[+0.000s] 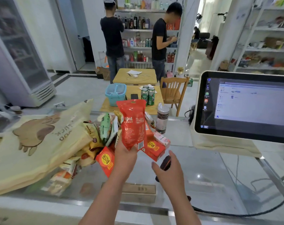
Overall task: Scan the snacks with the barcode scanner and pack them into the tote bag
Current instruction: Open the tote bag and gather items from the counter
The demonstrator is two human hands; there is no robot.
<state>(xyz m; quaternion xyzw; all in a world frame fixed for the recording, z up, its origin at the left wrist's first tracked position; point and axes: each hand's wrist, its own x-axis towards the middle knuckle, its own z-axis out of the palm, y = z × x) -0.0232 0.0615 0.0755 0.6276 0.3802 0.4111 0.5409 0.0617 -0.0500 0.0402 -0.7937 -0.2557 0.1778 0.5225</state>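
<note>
So the left hand [125, 153] has its fingers wrapped round the bottom edge of a red snack pouch [133, 124], holding it upright above the glass tabletop [211, 176] with the barcode down at the lower corner, facing the camera. The right hand [169, 172] is just beside it, gripping the dark barcode scanner [165, 162], thumb out to one side and forefinger stretched up along the top; the scanner's nose sits just below the pouch's barcode, not touching it. The beige tote bag [37, 143] lies flat-ish off to the left, draped partly over a heap of snack packets [95, 140]. Two red boxes [105, 159] and a pink carton [162, 138] sit behind the hands, with a jar [162, 119] near them. A monitor [245, 104] stands on the right, its screen on.
</note>
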